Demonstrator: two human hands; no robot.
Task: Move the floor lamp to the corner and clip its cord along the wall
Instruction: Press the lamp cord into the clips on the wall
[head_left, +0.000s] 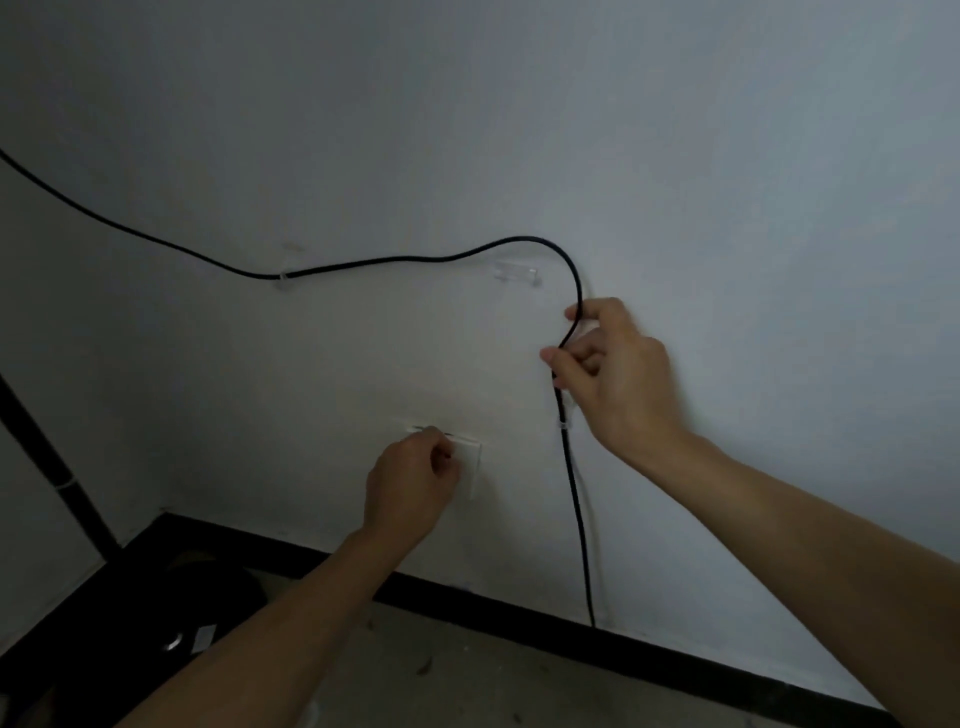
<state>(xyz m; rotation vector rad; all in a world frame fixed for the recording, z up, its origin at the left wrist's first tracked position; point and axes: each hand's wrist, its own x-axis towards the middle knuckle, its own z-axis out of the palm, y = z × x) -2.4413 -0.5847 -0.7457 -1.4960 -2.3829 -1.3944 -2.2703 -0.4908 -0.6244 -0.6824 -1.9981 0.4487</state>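
Observation:
A black cord (395, 261) runs along the white wall from the upper left, through a small clear clip (283, 280), arches over a clear clip (517, 273) without sitting in it, then drops to the floor. My right hand (618, 374) pinches the cord at the bend, just above a third clip (562, 422) that holds the hanging part. My left hand (410, 483) is curled against a white wall socket plate (470, 470), its fingertips hidden. The lamp's black pole (47, 462) and round base (208, 613) stand in the left corner.
A black skirting board (519, 616) lines the foot of both walls. The floor below is bare grey concrete (467, 675) with a few bits of debris.

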